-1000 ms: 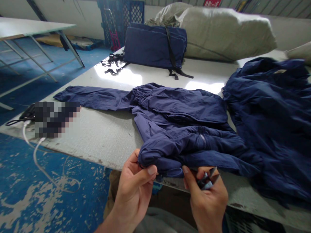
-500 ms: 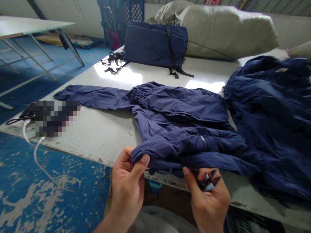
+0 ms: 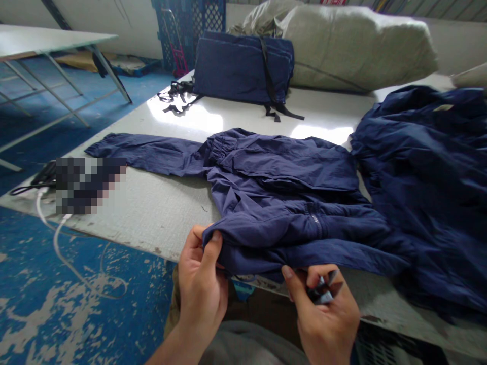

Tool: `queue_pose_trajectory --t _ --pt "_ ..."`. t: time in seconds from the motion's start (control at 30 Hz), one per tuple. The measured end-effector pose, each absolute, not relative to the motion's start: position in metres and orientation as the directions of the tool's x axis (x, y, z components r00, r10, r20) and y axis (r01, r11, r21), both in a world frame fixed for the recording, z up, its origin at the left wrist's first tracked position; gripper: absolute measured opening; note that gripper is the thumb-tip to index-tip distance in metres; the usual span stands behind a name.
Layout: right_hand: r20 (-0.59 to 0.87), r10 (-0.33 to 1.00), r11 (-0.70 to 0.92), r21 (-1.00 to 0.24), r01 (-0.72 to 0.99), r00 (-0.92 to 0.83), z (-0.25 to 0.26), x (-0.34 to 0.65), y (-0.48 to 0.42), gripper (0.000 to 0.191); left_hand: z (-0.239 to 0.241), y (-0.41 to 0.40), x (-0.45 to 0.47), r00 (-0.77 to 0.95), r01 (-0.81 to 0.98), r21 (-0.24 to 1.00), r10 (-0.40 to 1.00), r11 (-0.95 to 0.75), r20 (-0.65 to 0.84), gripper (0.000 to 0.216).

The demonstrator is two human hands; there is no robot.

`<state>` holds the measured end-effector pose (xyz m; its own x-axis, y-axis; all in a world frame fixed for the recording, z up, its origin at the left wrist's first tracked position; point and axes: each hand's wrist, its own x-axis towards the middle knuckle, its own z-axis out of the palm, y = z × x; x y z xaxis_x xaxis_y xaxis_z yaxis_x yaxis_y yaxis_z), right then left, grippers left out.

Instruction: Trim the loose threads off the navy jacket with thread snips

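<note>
Head view: left fingers (image 3: pixel 212 242) pinch navy jacket (image 3: pixel 281 167), right fingers (image 3: pixel 288 272) hold dark object (image 3: pixel 322 294); worktable (image 3: pixel 160 213), blue floor (image 3: pixel 34 238).

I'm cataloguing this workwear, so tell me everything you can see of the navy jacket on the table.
The navy jacket is thin, wrinkled, faintly sheen fabric, possibly nylon. It lies folded over itself on a pale table. One sleeve stretches left, ending in a gathered cuff, and a short zip shows mid-body. The left hand grips its near edge, and a fingertip of the right hand touches the hem.
</note>
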<state>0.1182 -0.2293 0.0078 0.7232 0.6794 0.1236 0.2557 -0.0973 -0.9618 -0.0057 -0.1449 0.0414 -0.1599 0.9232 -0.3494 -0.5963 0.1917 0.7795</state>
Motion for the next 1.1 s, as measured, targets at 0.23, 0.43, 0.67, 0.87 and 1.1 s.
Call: queue_pose_trajectory --t 0.23,0.43,0.67,0.87,1.1 --pt "0.229 0.705 -0.041 -0.932 0.361 0.671 0.0 0.12 -0.23 0.04 0.04 -0.139 -0.009 -0.17 -0.534 0.819 0.922 0.21 -0.348 0.045" --pt "0.276 0.723 -0.027 -0.905 0.425 0.633 -0.001 0.119 -0.227 0.039 0.038 -0.134 -0.012 -0.13 -0.505 0.806 0.897 0.308 -0.423 0.043" --pt "0.484 0.671 0.106 -0.812 0.573 0.561 0.033 0.114 -0.235 0.037 0.044 -0.127 -0.024 -0.114 -0.453 0.826 0.898 0.335 -0.426 0.046" --pt "0.602 0.674 0.107 -0.653 0.75 0.428 0.073 0.132 -0.225 0.032 0.059 -0.117 -0.053 -0.064 -0.293 0.904 0.937 0.311 -0.344 0.039" --pt "0.526 0.828 0.02 -0.371 0.928 0.193 0.078 0.182 -0.204 0.019 0.057 -0.092 -0.107 0.067 0.295 0.938 0.976 0.181 -0.209 0.038"
